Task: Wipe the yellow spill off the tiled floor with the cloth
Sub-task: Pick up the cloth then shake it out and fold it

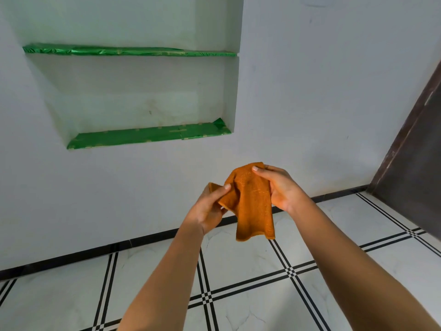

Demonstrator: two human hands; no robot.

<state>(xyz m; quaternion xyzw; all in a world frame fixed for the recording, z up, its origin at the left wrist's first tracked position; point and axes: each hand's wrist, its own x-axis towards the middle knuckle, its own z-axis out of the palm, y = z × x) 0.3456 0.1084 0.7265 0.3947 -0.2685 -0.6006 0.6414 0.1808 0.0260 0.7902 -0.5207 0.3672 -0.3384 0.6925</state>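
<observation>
My right hand (281, 189) pinches the top edge of the orange terry cloth (250, 201) between thumb and fingers; my left hand (210, 206) grips a bunched corner just beside it. The cloth hangs loose between them, held up in the air well above the white tiled floor (238, 271) with its black double lines. I see no yellow spill anywhere on the tiles in view, so I judge the wiping either not begun or the spill out of frame. Ahead is a pale wall with a recessed niche, its shelves lined in green foil (148, 137); a dark door (415, 149) stands at right. Nothing blocks the floor.
</observation>
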